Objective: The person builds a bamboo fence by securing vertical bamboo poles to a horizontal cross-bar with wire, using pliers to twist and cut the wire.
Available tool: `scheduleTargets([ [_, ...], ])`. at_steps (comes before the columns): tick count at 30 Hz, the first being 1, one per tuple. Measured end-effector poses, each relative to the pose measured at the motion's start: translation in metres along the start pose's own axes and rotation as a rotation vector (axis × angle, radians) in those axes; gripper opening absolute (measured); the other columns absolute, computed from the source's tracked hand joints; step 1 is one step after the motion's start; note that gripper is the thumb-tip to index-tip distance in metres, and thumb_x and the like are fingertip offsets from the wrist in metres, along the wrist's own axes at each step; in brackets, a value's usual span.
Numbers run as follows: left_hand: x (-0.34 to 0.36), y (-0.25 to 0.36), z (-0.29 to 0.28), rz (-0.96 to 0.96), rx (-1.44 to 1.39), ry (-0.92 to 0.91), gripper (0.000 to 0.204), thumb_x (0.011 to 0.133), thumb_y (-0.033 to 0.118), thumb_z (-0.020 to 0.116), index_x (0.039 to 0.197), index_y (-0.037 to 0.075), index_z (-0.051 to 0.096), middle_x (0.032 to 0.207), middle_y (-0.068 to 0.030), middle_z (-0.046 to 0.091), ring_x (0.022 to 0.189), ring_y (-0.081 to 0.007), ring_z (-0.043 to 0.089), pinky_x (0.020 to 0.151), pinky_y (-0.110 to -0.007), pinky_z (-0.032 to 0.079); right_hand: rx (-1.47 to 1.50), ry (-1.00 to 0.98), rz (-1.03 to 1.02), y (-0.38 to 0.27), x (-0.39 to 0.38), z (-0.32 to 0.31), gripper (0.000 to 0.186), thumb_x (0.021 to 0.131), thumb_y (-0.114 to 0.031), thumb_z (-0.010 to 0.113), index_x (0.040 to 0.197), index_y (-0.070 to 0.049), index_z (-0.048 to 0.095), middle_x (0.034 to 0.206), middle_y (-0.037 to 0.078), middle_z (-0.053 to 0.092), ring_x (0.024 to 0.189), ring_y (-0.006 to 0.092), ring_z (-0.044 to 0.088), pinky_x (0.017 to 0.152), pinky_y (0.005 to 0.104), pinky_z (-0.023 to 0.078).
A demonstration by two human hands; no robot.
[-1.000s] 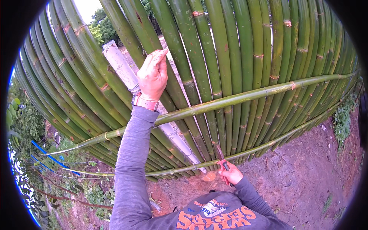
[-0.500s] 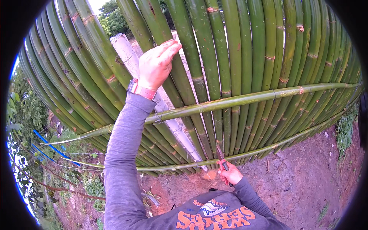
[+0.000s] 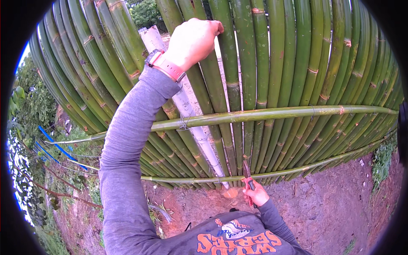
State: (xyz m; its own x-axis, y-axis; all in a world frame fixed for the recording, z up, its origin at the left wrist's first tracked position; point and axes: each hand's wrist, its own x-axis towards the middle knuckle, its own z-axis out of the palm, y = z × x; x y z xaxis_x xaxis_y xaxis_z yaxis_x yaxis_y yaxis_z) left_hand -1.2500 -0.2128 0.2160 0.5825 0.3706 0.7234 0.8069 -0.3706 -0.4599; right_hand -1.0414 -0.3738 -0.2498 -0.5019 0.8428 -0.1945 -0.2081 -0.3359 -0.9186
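My left hand (image 3: 194, 43) is raised against an upright green bamboo pole (image 3: 213, 80). Its fingers are curled and their tips hidden, so what they hold, if anything, does not show. Low on the right, my right hand (image 3: 257, 196) grips a pair of pliers (image 3: 247, 174) with red and black handles, jaws pointing up beside the lower bamboo rail (image 3: 289, 171). A thicker horizontal bamboo rail (image 3: 255, 114) crosses the poles below my left hand. Wire (image 3: 184, 123) binds it where it meets a white pipe post (image 3: 204, 146).
Many upright bamboo poles (image 3: 293, 63) form a wall with narrow gaps. Muddy reddish ground (image 3: 318, 204) lies at its foot. Blue bars (image 3: 55, 142), thin branches and foliage (image 3: 36, 97) are at the left; weeds (image 3: 383, 163) grow at the right.
My left hand has moved up and to the right, slightly higher along the poles. The view has shifted, moving the wall's upper part rightward. My right hand stays low with the pliers.
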Motion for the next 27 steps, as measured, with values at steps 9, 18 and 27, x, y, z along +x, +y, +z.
scheduleTargets([
  [9, -0.014, 0.007, -0.003, -0.044, -0.118, -0.176, 0.014, 0.091, 0.015, 0.060, 0.097, 0.008, 0.071, 0.084, -0.0128, 0.071, 0.081, -0.0326, 0.069, 0.072, -0.041, 0.056, 0.004, -0.023, 0.001, -0.005, -0.005, 0.005, 0.048, 0.089, -0.004, 0.060, 0.135, -0.003, 0.045, 0.081, 0.004, 0.057, 0.064, 0.0150, 0.057, 0.058, 0.0297, 0.049],
  [18, -0.037, 0.006, -0.020, 0.017, -0.358, -0.168, 0.015, 0.089, 0.013, 0.068, 0.099, 0.003, 0.073, 0.094, -0.0133, 0.073, 0.086, -0.0275, 0.072, 0.077, -0.033, 0.057, 0.068, -0.279, -0.108, -0.130, 0.026, 0.055, 0.064, 0.078, 0.001, 0.047, 0.141, 0.000, 0.035, 0.105, 0.012, 0.060, 0.083, 0.0191, 0.062, 0.071, 0.0338, 0.054],
  [27, -0.034, 0.017, -0.027, -0.052, -0.393, -0.273, 0.019, 0.089, 0.014, 0.067, 0.104, 0.003, 0.072, 0.096, -0.0138, 0.073, 0.090, -0.0257, 0.072, 0.079, -0.034, 0.057, 0.136, -0.383, -0.131, -0.205, 0.088, 0.098, 0.052, 0.088, 0.000, 0.051, 0.138, -0.013, 0.045, 0.122, 0.006, 0.059, 0.095, 0.0183, 0.063, 0.077, 0.0385, 0.056],
])
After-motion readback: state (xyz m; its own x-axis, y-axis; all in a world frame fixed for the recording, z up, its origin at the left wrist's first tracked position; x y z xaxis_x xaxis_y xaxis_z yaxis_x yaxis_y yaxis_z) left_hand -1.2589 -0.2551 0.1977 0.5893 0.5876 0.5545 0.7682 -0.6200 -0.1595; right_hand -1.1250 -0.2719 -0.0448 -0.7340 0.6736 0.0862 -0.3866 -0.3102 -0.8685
